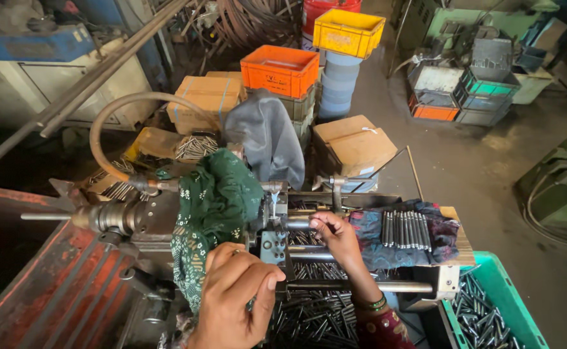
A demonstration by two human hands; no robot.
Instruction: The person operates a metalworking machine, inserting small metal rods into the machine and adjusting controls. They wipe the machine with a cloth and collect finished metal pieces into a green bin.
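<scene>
Looking down through the head camera, I see my right hand (335, 236) with its fingers (319, 224) pinched together on a thin metal rod (299, 224) at the small machine (274, 242); the rod lies level, pointing away from the fingertips toward the machine's block. My left hand (235, 294) sits nearer to me, fingers curled together over a part of the machine I cannot make out, just beside a green patterned cloth (216, 207). Just past my right fingers, a dark cloth (403, 236) on the desk (465, 249) carries a neat row of finished pins (405, 229). Below both hands, loose dark rods (312, 317) fill an open tray. Off to the right of my right wrist, a green crate (519, 304) holds more dark pins heaped loosely. Far beyond the fingers stand an orange crate (280, 70) and a yellow crate (348, 31); I cannot tell their contents.
</scene>
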